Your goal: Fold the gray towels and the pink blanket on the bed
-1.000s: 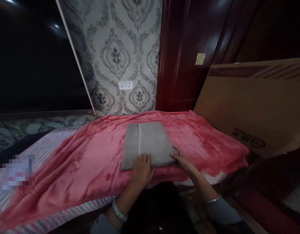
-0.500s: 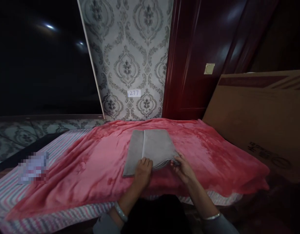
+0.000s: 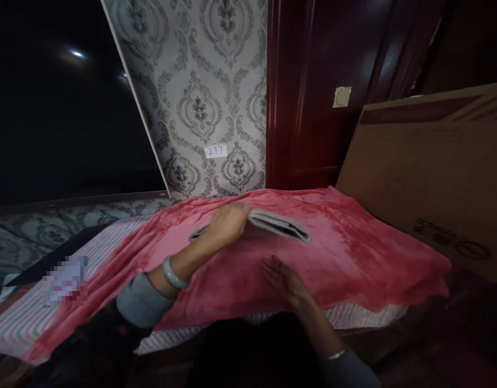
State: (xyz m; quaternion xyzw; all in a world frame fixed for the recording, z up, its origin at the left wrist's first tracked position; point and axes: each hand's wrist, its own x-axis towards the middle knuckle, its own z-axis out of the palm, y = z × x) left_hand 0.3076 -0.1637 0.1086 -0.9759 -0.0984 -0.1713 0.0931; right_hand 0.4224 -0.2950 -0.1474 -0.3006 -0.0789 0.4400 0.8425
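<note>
while left hand (image 3: 228,222) lifts folded cloth (image 3: 278,224), right hand (image 3: 282,275) hovers

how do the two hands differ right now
The left hand is raised and gripping the folded grey cloth, lifting it off the pink blanket; the right hand holds nothing. The left hand is curled shut around the cloth's edge; the right hand lies open and flat, fingers spread, on the blanket. The left hand reaches farther from the person; the right hand stays nearer. Both wrists wear a bangle and grey sleeves.
</note>
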